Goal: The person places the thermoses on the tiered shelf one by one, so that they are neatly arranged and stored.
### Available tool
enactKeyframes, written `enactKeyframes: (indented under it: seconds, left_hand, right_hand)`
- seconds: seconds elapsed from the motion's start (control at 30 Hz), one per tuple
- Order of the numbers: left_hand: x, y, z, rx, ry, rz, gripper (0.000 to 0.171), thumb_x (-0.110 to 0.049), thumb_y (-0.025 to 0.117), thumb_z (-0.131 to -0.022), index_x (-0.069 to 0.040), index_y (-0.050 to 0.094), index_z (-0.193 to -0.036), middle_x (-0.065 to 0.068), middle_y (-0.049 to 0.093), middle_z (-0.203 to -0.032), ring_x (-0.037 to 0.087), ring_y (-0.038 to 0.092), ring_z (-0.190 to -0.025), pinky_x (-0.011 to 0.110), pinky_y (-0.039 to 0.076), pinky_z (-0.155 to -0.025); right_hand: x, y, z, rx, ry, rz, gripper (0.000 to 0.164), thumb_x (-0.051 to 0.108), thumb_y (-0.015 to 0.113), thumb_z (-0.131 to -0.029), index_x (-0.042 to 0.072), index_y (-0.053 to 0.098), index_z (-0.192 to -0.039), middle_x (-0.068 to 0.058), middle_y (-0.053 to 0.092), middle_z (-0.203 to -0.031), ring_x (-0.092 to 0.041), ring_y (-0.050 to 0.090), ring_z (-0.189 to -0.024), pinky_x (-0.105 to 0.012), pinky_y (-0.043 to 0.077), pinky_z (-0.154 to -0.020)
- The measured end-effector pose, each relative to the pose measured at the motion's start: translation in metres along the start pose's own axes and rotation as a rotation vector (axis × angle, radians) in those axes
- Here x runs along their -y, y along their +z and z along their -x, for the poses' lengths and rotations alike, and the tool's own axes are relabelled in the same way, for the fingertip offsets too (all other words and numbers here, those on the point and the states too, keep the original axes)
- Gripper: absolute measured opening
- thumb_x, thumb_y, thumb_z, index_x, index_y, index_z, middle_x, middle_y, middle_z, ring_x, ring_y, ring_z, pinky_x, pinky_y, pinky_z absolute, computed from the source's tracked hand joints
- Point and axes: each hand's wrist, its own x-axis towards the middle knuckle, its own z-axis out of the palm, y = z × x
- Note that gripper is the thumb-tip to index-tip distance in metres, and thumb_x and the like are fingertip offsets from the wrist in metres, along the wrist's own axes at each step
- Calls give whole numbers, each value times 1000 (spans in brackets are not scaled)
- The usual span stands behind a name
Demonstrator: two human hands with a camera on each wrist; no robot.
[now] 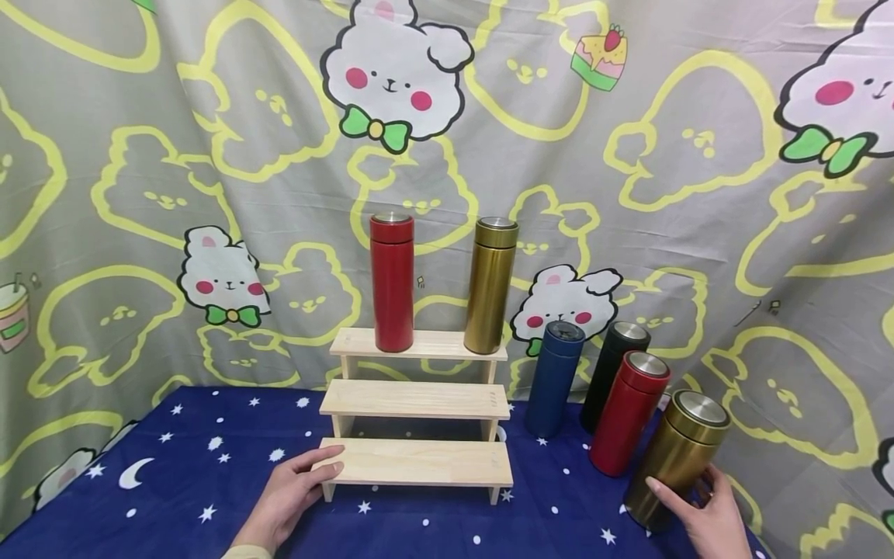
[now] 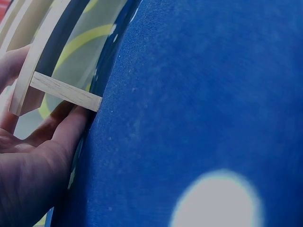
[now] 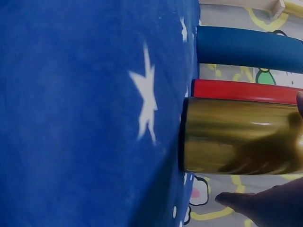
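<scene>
A three-tier wooden display stand (image 1: pixel 415 397) sits on the blue cloth. My left hand (image 1: pixel 286 493) holds the left end of its lowest board; in the left wrist view, fingers (image 2: pixel 71 125) lie against the stand's leg (image 2: pixel 66 90). On the top tier stand a red thermos (image 1: pixel 393 287) and a gold thermos (image 1: pixel 491 291). At the right, my right hand (image 1: pixel 712 516) grips a second gold thermos (image 1: pixel 670 466) low down, thumb on its near side. That thermos stands upright, its base at the cloth in the right wrist view. The far fingers are partly hidden behind it.
Behind the held thermos stand another red thermos (image 1: pixel 628 415), a black thermos (image 1: pixel 611 380) and a blue thermos (image 1: pixel 554 384), close together right of the stand. A star-patterned blue cloth (image 1: pixel 230 481) covers the table. A cartoon-print curtain (image 1: pixel 293 210) hangs behind.
</scene>
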Motion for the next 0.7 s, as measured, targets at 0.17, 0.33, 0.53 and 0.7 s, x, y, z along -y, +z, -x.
enactKeyframes:
  seconds: [0.17, 0.33, 0.53, 0.7]
  left_hand:
    - [1, 0, -1, 1, 10, 12, 42, -17, 81, -82, 0, 70, -119, 28, 45, -141, 25, 60, -106, 45, 50, -91]
    - [3, 0, -2, -1, 7, 21, 41, -15, 80, -83, 1, 69, -119, 28, 44, -142, 25, 60, -106, 45, 50, -92]
    - [3, 1, -2, 5, 18, 27, 41, -14, 79, -83, 2, 69, -120, 28, 44, -141, 25, 60, -105, 46, 49, -92]
    - [3, 1, -2, 0, 17, 26, 40, -14, 79, -83, 2, 69, -119, 29, 44, -141, 25, 60, -106, 47, 49, -93]
  right_hand:
    - [1, 6, 0, -18, 58, 14, 92, 28, 76, -87, -12, 18, -146, -34, 31, -139, -32, 54, -108, -9, 39, -64]
    - [3, 9, 2, -36, 95, 24, 94, 32, 75, -88, -13, 16, -146, -36, 30, -139, -51, 43, -119, -13, 40, -64]
    - [3, 10, 3, -73, 93, 70, 85, 35, 76, -87, -12, 29, -139, -35, 42, -131, -50, 45, -119, -36, 47, -82]
    - [3, 10, 3, -90, 80, 91, 83, 36, 78, -85, -11, 33, -137, -36, 44, -129, -50, 47, -117, -47, 46, -88]
